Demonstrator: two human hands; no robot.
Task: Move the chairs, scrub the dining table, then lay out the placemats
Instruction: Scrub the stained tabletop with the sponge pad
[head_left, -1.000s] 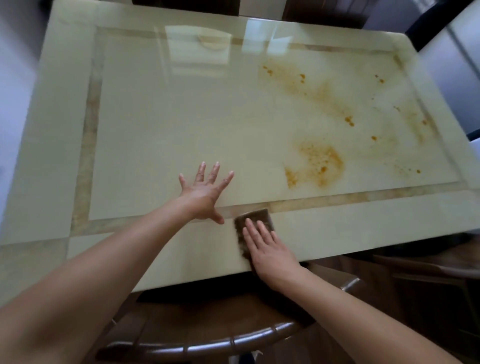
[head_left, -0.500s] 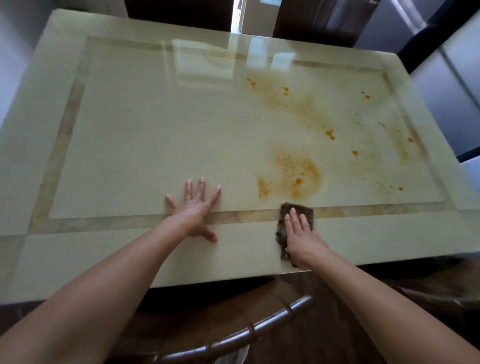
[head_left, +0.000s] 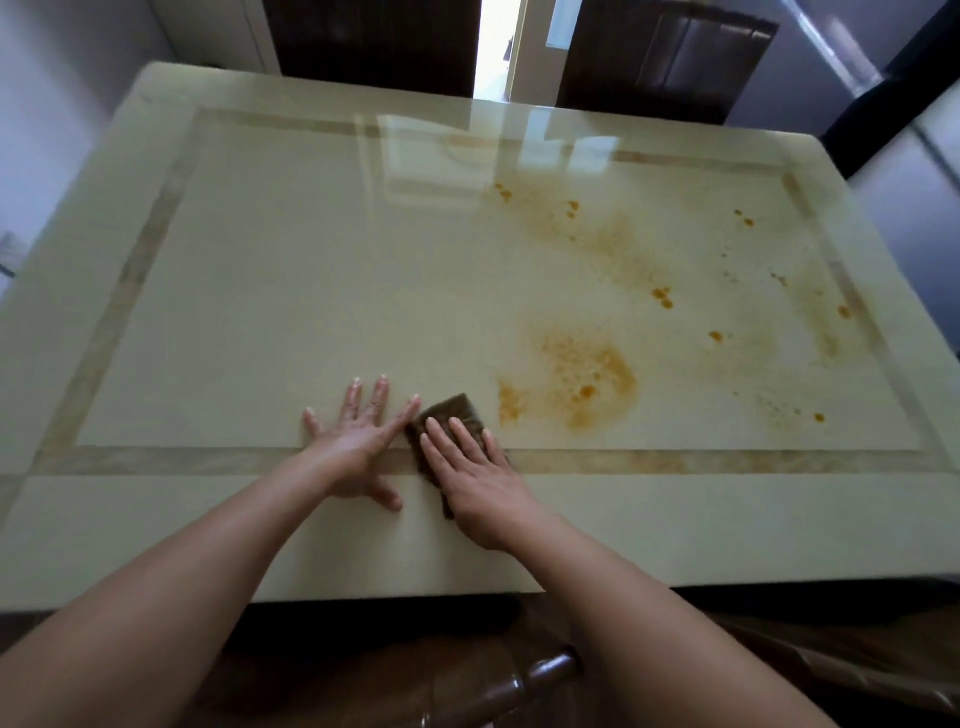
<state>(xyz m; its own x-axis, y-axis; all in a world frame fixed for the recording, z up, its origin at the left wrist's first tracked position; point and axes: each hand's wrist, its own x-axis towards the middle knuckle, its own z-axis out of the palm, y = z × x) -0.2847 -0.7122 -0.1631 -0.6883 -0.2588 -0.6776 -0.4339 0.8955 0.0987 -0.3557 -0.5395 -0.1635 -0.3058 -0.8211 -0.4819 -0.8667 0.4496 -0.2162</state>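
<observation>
A glossy cream dining table (head_left: 270, 270) with a tan inlaid border fills the view. Orange-brown stains (head_left: 582, 379) spread over its right half, the biggest patch near the front border. My right hand (head_left: 472, 478) lies flat with straight fingers on a brown scrub pad (head_left: 452, 410), pressing it to the table just left of that patch. My left hand (head_left: 358, 441) rests flat on the table with fingers spread, its index fingertip beside the pad.
Two dark chair backs (head_left: 660, 57) stand behind the table's far edge, with a bright doorway between them. A dark wooden chair (head_left: 524, 680) sits under the near edge below my arms. Dark furniture (head_left: 898, 88) stands at the far right.
My right hand has slid the pad left and a little forward along the front border, up beside my left hand. My left hand stays planted. The view has pulled back to show more of the table.
</observation>
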